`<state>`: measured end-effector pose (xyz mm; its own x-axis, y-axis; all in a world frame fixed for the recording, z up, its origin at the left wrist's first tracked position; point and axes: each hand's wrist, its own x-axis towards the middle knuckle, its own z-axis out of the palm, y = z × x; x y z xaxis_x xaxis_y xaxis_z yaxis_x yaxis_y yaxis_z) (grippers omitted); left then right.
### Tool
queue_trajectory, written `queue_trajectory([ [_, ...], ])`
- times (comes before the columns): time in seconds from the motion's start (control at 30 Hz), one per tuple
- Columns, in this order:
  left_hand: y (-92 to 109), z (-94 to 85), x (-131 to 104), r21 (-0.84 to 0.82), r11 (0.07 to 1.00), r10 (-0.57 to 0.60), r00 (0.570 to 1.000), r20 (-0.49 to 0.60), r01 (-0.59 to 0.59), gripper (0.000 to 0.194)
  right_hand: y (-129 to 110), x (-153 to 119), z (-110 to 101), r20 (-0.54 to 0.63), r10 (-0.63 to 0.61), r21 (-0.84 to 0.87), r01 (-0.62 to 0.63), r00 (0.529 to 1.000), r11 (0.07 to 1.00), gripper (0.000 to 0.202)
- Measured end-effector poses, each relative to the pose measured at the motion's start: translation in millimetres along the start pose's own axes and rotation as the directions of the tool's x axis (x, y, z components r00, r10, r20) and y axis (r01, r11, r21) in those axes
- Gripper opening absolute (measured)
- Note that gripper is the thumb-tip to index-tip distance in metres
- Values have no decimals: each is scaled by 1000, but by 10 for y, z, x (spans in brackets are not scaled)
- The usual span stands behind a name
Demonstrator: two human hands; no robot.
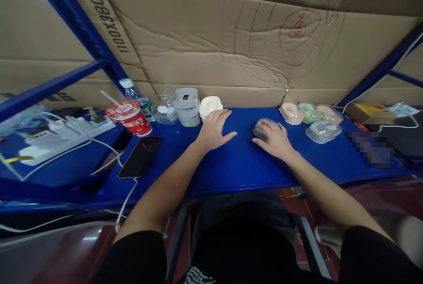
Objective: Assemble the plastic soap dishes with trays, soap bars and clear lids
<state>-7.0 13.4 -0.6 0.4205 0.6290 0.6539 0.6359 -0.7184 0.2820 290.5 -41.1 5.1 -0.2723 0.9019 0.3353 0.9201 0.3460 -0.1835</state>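
Observation:
My left hand [214, 130] is stretched out over the blue table with its fingers and thumb apart, and nothing is in it. Just behind its fingertips stands a cream plastic container [210, 105], partly covered by the hand. My right hand [273, 138] rests over a small dark grey container [260, 133] with what looks like a clear lid. The fingers lie across its top and the thumb is at its near side, hiding most of it. Left of the cream container is a stack of grey containers [187, 108].
Lidded pink [291, 114], green [309, 112] and clear [324, 131] containers sit at the right. On the left are clear round bowls [162, 111], a water bottle [127, 84], a red cup [132, 119] with a straw, a phone [139, 157] and a power strip [66, 141]. Cardboard [185, 33] walls the back.

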Motion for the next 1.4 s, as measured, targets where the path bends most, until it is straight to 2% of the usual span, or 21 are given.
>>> queue_trajectory([
  [0.1, -27, 52, -34, -13, 998, 67, 980, 188, -66, 91, -148, 299, 34, 100, -53, 28, 50, 994, 998, 75],
  [0.2, -96, 75, -67, 20, 999, 38, 957, 288, -46, 90, -148, 608, 110, 222, -183, 177, 145, 958, 974, 76],
  [0.27, -153, 81, -84, 44, 999, 10, 956, 293, -24, 85, -129, 736, 181, 195, -300, 304, 233, 934, 924, 71],
  [0.37, -205, 75, -94, 19, 999, 37, 962, 269, -44, 74, -109, 755, 268, 19, -364, 462, 315, 931, 829, 59],
  [0.47, -165, 54, -79, -19, 996, 93, 970, 226, -91, 60, -89, 649, 282, -195, -316, 514, 371, 928, 773, 51],
  [0.53, -94, 40, -63, -6, 994, 109, 983, 146, -110, 49, -90, 576, 262, -315, -256, 516, 391, 914, 762, 51],
  [0.6, -27, 17, -46, 10, 992, 124, 992, 14, -124, 39, -114, 526, 246, -395, -187, 556, 396, 899, 731, 57],
  [0.67, -16, -30, -27, 0, 994, 106, 980, -169, -107, 30, -151, 500, 249, -445, -126, 624, 407, 887, 667, 74],
  [0.7, -46, -67, -13, -15, 997, 65, 956, -287, -72, 26, -165, 495, 255, -465, -101, 648, 416, 880, 639, 82],
  [0.73, -102, -114, 5, -47, 999, -7, 910, -414, -14, 24, -172, 495, 263, -485, -79, 659, 423, 871, 622, 87],
  [0.77, -183, -170, 28, -97, 994, -103, 833, -544, 60, 24, -170, 499, 269, -504, -62, 657, 429, 862, 620, 90],
  [0.8, -284, -235, 54, -177, 974, -225, 715, -662, 143, 25, -159, 507, 275, -517, -52, 648, 430, 854, 628, 88],
  [0.83, -399, -306, 83, -301, 929, -371, 580, -725, 217, 25, -140, 518, 280, -522, -48, 638, 427, 852, 641, 84],
  [0.9, -632, -452, 138, -571, 775, -632, 311, -709, 272, 24, -92, 545, 289, -508, -45, 623, 403, 860, 670, 70],
  [0.93, -734, -520, 160, -663, 700, -712, 205, -671, 265, 23, -72, 559, 295, -494, -43, 614, 383, 869, 690, 65],
  [0.97, -819, -580, 175, -731, 636, -769, 124, -627, 248, 22, -58, 570, 302, -477, -41, 602, 360, 878, 713, 60],
  [1.0, -885, -628, 183, -783, 580, -811, 68, -581, 226, 21, -53, 579, 310, -460, -41, 588, 338, 887, 735, 57],
  [1.03, -932, -662, 185, -819, 536, -840, 31, -542, 203, 21, -55, 583, 319, -444, -47, 573, 323, 895, 753, 55],
  [1.1, -982, -694, 174, -862, 478, -874, -4, -486, 167, 21, -79, 581, 331, -420, -74, 547, 317, 904, 774, 52],
  [1.23, -1019, -667, 139, -892, 426, -902, -1, -431, 149, 23, -140, 551, 328, -382, -126, 505, 322, 915, 801, 50],
  [1.4, -1087, -630, 105, -914, 360, -931, 8, -365, 189, 30, -138, 541, 326, -357, -131, 474, 300, 925, 828, 50],
])
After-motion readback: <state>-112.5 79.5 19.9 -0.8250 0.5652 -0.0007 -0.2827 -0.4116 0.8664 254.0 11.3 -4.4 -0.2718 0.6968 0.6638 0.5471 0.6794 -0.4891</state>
